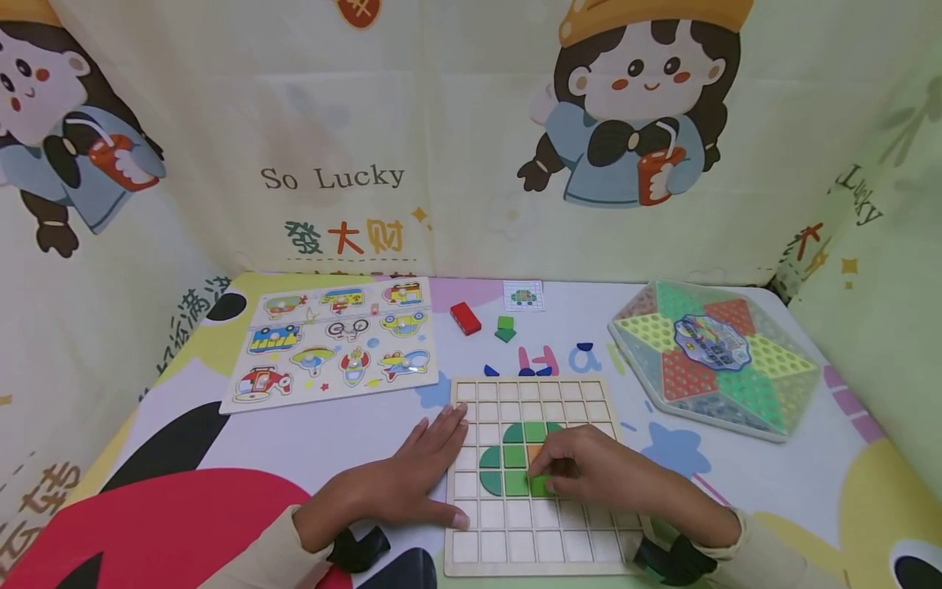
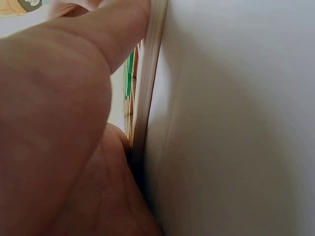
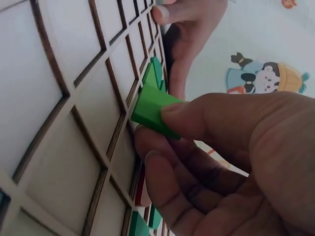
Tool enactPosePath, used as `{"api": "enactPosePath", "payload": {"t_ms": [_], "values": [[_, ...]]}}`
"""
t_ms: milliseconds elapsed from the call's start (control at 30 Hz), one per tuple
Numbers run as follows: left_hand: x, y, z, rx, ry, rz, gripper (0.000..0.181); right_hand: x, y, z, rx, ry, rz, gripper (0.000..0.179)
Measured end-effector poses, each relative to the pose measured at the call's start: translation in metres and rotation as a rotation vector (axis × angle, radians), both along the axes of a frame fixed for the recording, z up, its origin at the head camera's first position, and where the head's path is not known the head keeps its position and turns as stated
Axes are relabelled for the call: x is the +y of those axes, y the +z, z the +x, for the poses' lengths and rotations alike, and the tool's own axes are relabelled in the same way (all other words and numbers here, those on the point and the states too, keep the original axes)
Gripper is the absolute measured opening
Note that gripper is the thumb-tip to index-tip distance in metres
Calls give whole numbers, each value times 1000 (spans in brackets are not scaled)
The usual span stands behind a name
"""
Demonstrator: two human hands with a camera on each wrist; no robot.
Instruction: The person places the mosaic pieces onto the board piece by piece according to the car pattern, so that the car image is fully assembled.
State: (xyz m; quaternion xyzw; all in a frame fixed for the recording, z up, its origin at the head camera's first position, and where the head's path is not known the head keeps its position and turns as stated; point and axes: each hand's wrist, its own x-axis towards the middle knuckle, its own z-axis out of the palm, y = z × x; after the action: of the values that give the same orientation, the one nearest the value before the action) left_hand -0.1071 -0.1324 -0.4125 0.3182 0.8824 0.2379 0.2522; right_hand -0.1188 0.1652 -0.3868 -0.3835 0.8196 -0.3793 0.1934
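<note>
A green tile (image 3: 152,105) is pinched between the thumb and fingers of the right hand (image 1: 596,468); it is tipped against the ribs of a wooden grid board (image 1: 545,570), at the near right of a cluster of laid pieces. The left hand (image 1: 408,478) is set apart from the right, laid with straight fingers along the board's left edge; nothing is gripped by it.

For a neat fit, the tile should probably be squared to its cell, let in one edge first, then pressed flat with a fingertip. The board is best steadied by the left hand, and neighbouring pieces should not be nudged.

One grid board is counted. In its cells eight pieces can be made out, seven green pieces (image 1: 514,456) and one orange piece (image 1: 534,450); more may be hidden by the right hand. Beyond its far edge lie one red block (image 1: 465,319), two loose green pieces (image 1: 505,323), four dark blue pieces (image 1: 585,346) and one small card (image 1: 523,296). At far left, ten vehicle pictures (image 1: 274,339) are shown on one puzzle board (image 1: 312,331); at far right, one six-sided game board (image 1: 717,383) is seen.
</note>
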Motion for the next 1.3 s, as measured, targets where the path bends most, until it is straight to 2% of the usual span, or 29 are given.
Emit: {"api": "enactPosePath", "payload": {"t_ms": [267, 467, 733, 900, 1100, 1300], "values": [[0, 0, 0, -8, 0, 12, 111, -1, -1, 1, 29, -51, 48, 20], [1, 1, 1, 4, -2, 6, 112, -2, -4, 1, 73, -60, 39, 18], [0, 0, 0, 3, -2, 16, 111, -2, -7, -2, 59, -63, -1, 14], [0, 1, 1, -3, -1, 22, 111, -1, -9, -10, 26, -92, -32, 13], [1, 2, 2, -8, 3, 26, 110, 4, -10, -24, 52, -157, -57, 9], [0, 2, 2, -3, 4, 19, 111, 6, -10, -44, 74, -283, -36, 8]]}}
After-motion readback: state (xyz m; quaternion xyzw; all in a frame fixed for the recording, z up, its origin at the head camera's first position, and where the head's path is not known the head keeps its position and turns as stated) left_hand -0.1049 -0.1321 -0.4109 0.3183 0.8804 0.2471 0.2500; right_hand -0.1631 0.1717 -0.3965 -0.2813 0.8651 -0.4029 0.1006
